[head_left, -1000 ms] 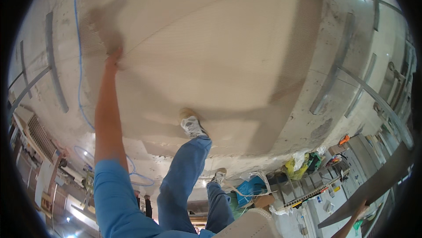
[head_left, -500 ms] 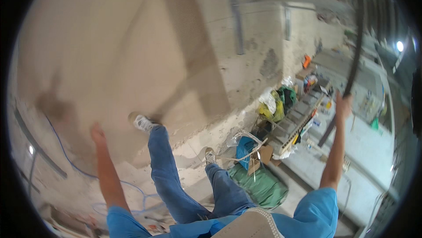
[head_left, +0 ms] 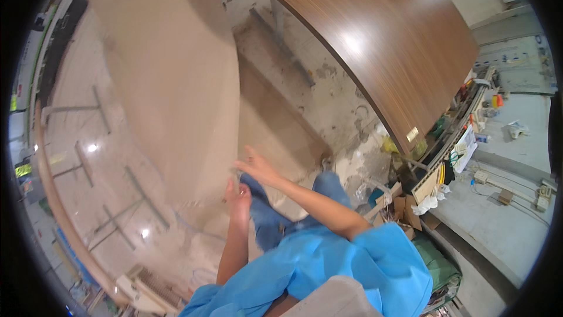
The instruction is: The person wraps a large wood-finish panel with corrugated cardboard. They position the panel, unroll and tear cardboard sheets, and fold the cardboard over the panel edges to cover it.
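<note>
A large tan board [head_left: 170,94] slants up on the left, its near right corner reaching my hands. My left hand [head_left: 238,198] is at that corner, thumb and fingers on either side of the edge, apparently gripping it; blur hides the exact contact. Crossing in front of my body, my right hand [head_left: 261,170] is just above the left, fingers spread beside the board's edge and holding nothing. A wide wood-grain panel [head_left: 375,36] with a dark edge stands tilted on the right, away from both hands. Another tan surface [head_left: 275,132] lies low, partly in shadow.
Metal leg frames [head_left: 141,200] lie on the pale floor to the left. Right of my feet, opened cardboard boxes [head_left: 404,208] and a green sack [head_left: 437,267] sit beside a cluttered rack [head_left: 448,156]. Beyond it is a grey worktop [head_left: 510,188] with cables.
My right hand has let go of the dark-edged panel and come across to the left. My left hand has moved inward to the tan board's corner. The view has turned.
</note>
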A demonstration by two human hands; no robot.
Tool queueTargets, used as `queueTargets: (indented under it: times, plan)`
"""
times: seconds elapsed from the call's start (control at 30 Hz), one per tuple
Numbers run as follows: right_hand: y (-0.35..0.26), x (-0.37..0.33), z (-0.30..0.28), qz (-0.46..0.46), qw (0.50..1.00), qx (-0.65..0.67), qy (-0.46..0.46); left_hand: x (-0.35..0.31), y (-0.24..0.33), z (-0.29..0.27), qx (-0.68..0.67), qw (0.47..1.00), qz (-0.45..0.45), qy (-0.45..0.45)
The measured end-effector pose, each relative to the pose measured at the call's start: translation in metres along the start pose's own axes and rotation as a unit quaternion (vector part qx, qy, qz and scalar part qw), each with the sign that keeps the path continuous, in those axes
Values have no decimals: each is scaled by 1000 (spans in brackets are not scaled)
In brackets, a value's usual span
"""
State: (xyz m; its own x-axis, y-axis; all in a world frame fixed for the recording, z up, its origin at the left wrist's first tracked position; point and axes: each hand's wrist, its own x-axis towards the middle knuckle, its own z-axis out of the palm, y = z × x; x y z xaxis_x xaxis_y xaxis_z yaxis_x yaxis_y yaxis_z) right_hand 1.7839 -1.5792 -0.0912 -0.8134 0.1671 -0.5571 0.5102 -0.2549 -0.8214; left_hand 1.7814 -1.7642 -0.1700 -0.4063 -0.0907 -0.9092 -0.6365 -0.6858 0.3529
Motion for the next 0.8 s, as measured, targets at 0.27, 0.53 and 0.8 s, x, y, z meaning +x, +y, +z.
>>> queueTargets:
  times: [0.27,0.53,0.8]
  plan:
    - [-43,-105,-28,-97,979,-120,132,-218,-75,21,-48,993,0,-103]
    - [-57,-167,-100,-68,982,95,-149,-303,-127,-26,-118,982,88,-117]
    - [-70,-264,-183,9,955,113,-273,-271,-46,-130,43,981,175,-66]
